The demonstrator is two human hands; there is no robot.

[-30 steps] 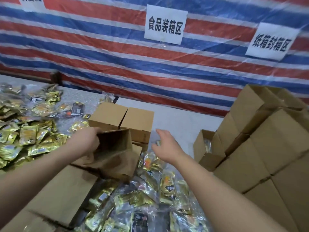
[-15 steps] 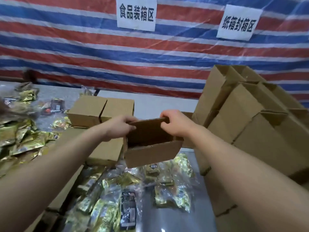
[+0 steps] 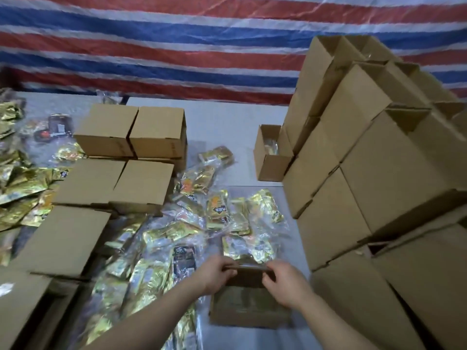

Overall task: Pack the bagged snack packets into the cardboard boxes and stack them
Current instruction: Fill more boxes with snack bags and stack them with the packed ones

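Gripping the far rim of an open cardboard box (image 3: 249, 303), left hand (image 3: 216, 273) and right hand (image 3: 285, 284) pinch it beside bagged snack packets (image 3: 219, 210) whose lettering is unreadable.

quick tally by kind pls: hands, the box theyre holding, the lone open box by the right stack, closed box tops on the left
hands: 2, the left hand and right hand
held box: 1
lone open box: 1
closed box tops on the left: 6
total: 10
The right stack and the snack packets overlap too much to count.
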